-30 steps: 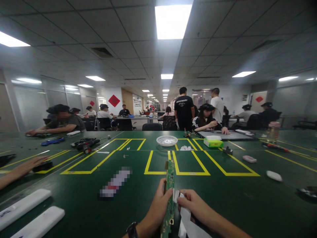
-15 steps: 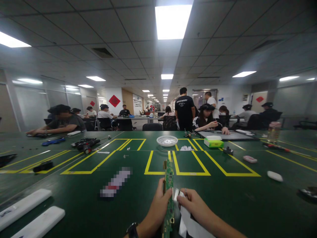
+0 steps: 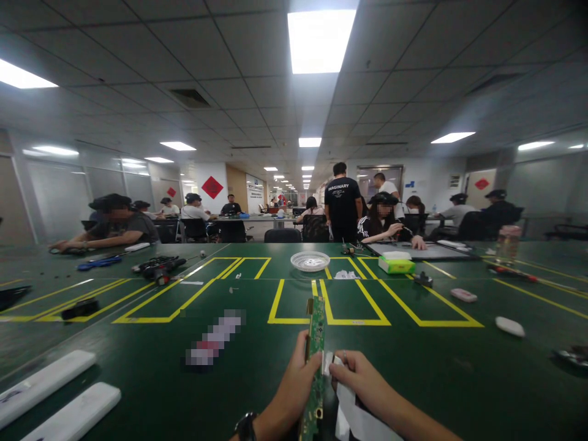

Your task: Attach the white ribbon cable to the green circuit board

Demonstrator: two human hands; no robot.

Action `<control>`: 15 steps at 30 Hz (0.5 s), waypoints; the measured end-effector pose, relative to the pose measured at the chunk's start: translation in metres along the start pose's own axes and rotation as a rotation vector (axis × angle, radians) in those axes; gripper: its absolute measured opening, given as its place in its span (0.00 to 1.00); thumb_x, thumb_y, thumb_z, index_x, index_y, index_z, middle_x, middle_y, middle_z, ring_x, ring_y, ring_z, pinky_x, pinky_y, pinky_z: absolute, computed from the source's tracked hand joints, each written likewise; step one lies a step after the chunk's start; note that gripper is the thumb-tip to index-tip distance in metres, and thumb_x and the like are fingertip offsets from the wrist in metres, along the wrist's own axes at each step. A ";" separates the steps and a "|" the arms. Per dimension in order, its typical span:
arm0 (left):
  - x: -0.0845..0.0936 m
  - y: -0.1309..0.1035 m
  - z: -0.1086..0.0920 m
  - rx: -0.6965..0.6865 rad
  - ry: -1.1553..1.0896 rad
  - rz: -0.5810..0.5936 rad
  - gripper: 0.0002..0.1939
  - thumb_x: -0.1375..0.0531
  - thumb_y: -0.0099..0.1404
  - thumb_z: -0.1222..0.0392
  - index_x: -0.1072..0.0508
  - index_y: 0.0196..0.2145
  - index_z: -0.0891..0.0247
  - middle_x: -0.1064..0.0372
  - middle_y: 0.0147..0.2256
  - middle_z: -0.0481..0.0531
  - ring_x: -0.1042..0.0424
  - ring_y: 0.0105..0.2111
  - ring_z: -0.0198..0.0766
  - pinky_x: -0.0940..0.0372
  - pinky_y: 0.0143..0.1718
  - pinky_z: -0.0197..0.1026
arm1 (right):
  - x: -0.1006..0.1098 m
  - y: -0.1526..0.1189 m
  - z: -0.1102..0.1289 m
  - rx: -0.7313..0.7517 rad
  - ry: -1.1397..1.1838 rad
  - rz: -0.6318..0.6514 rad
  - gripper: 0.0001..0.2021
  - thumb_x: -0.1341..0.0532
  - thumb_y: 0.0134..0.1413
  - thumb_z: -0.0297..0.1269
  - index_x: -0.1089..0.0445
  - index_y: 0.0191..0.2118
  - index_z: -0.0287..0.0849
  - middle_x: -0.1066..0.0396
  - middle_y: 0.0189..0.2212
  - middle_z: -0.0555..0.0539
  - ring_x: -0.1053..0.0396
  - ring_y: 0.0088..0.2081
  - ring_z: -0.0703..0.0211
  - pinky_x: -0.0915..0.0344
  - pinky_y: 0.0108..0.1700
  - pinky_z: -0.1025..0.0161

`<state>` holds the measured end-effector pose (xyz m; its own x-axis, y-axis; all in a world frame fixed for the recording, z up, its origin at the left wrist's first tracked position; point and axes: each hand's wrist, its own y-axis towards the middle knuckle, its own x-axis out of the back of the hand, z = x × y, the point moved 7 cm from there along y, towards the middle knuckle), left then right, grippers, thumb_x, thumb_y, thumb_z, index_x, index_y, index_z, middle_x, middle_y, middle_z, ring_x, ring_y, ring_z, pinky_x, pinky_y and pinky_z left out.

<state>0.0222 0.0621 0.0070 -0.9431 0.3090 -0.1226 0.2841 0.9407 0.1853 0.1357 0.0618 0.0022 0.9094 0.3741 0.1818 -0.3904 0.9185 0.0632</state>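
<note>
A long green circuit board stands on edge at the lower middle, its far end pointing away from me. My left hand is wrapped round its left side, the thumb on the face near the middle. Beside the board on the right, my right hand pinches a white strip, which looks like tissue or paper. The strip's upper end is at the board's right edge; whether it touches is too small to tell. Its lower part hangs under my right forearm.
On the green table are a white basket, a green tissue box, a power tool, two long white pieces at lower left, a white oval item and yellow tape outlines. Several people sit beyond.
The circuit board has shifted slightly right and tilted a little in my left hand. My right hand keeps its pinch on the white strip, almost unmoved.
</note>
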 end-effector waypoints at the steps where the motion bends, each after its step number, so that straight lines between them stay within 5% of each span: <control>1: -0.002 -0.001 -0.001 -0.001 0.010 0.027 0.18 0.46 0.64 0.55 0.42 0.51 0.60 0.31 0.37 0.50 0.30 0.35 0.37 0.37 0.39 0.38 | 0.000 0.000 0.002 0.015 -0.001 0.008 0.14 0.40 0.49 0.45 0.35 0.24 0.38 0.38 0.18 0.55 0.44 0.19 0.69 0.49 0.22 0.71; 6: -0.005 -0.003 0.001 0.038 -0.011 0.096 0.18 0.47 0.64 0.54 0.42 0.51 0.60 0.32 0.33 0.48 0.31 0.27 0.34 0.37 0.32 0.36 | -0.002 -0.002 0.010 0.067 0.059 0.055 0.15 0.39 0.50 0.46 0.34 0.23 0.38 0.35 0.20 0.53 0.40 0.23 0.66 0.44 0.28 0.68; 15: 0.003 0.002 0.011 0.071 -0.058 -0.019 0.25 0.44 0.60 0.46 0.42 0.51 0.59 0.32 0.33 0.48 0.31 0.26 0.33 0.36 0.29 0.35 | -0.001 0.002 -0.008 -0.002 0.081 0.033 0.17 0.40 0.50 0.50 0.33 0.28 0.38 0.37 0.20 0.55 0.43 0.20 0.70 0.46 0.23 0.71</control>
<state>0.0218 0.0668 -0.0042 -0.9376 0.2963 -0.1822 0.2793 0.9535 0.1134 0.1355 0.0643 -0.0061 0.9048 0.4130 0.1037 -0.4199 0.9058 0.0568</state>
